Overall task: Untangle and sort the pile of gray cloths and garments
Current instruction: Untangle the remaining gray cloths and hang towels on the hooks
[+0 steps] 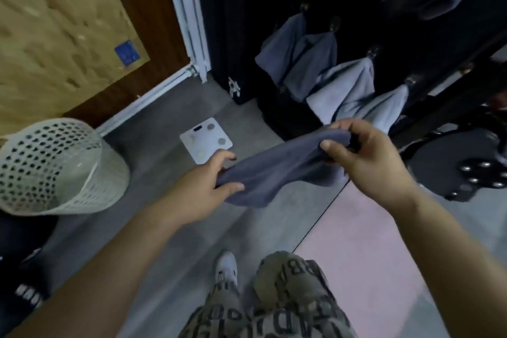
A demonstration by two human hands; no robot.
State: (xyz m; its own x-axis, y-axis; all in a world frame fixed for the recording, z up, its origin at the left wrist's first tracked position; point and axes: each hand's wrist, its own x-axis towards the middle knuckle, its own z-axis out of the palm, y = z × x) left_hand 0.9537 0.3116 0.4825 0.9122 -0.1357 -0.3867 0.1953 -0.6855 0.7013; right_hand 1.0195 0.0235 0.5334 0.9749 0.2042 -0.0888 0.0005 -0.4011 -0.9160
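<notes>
At 6 o'clock, patterned shorts [274, 310] and a white shoe [226, 266] stand over the grey floor [164, 241]. Above them the left hand [203, 186] pinches one end of a gray cloth [274, 170], thumb and curled fingers closed on it. The right hand [365, 156], toward 2 o'clock, grips the other end with bent fingers. The cloth spans between them in the air, its lower edge sagging. Beyond, a white scale [205, 143] lies at 12 o'clock and a perforated basket [55, 167] sits at 9 o'clock. Farthest, at 1 o'clock, hung cloths [345, 88] dangle, seemingly from hooks, on a dark rack [247, 22].
</notes>
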